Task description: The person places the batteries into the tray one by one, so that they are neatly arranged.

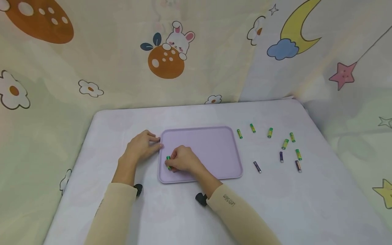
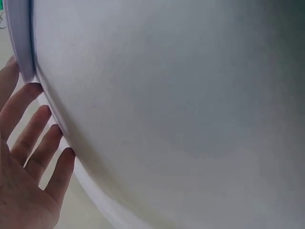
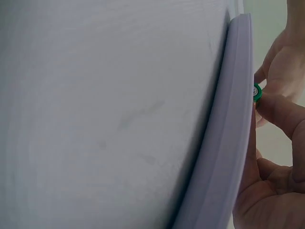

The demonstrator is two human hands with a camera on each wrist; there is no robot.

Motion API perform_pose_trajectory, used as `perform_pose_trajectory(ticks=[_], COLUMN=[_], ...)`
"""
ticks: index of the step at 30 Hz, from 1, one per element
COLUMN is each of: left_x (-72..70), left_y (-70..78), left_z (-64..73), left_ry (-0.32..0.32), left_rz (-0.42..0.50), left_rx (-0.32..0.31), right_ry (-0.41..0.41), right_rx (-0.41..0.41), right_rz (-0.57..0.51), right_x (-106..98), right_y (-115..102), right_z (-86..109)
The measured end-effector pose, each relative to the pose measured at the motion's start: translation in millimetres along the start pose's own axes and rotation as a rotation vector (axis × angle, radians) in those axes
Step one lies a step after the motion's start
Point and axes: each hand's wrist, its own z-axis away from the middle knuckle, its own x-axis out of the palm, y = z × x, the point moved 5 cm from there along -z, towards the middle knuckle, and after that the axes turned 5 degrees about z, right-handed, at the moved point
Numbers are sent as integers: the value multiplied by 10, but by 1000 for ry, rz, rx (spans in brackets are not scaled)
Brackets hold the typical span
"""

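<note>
A shallow lilac tray [image 1: 211, 146] lies on the white table. Over its left part my right hand [image 1: 183, 159] pinches a green and yellow battery [image 1: 168, 163] between thumb and fingers, low at the tray floor. In the right wrist view the end of that battery [image 3: 257, 92] shows just beyond the tray's rim [image 3: 224, 124]. My left hand [image 1: 141, 147] is at the tray's left edge, its thumb and fingertips against the rim. The left wrist view shows those fingers [image 2: 28, 138] spread and nearly straight beside the tray's rim [image 2: 20, 38].
Several green and yellow batteries [image 1: 285, 144] lie scattered to the right of the tray. Near them are three dark batteries, one dark battery [image 1: 257, 167] closest to the tray. A patterned cloth [image 1: 122, 51] hangs behind the table.
</note>
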Motion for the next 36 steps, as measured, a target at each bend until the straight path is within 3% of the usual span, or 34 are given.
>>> perform_pose_trajectory(ticks=[5,13,22,28,36], left_x=[-12,-12,-17,-39,-11], left_y=[-16,-39,-25,52,10], left_z=[2,-7,-18,-35,-23], left_ry=[-5,-2,-5,1,-2], left_rz=[-3,-7,3,-17,-24], left_rx=[17,20,5,17,-14], right_ry=[14,7,-22,-38,-67], right_rx=[5,24,-21,-39,-75], right_rz=[65,70,97,100,30], right_x=[34,99,108,36,-122], right_y=[-79,-148,-188,-127,59], right_z=[-1,-15,-14,54,246])
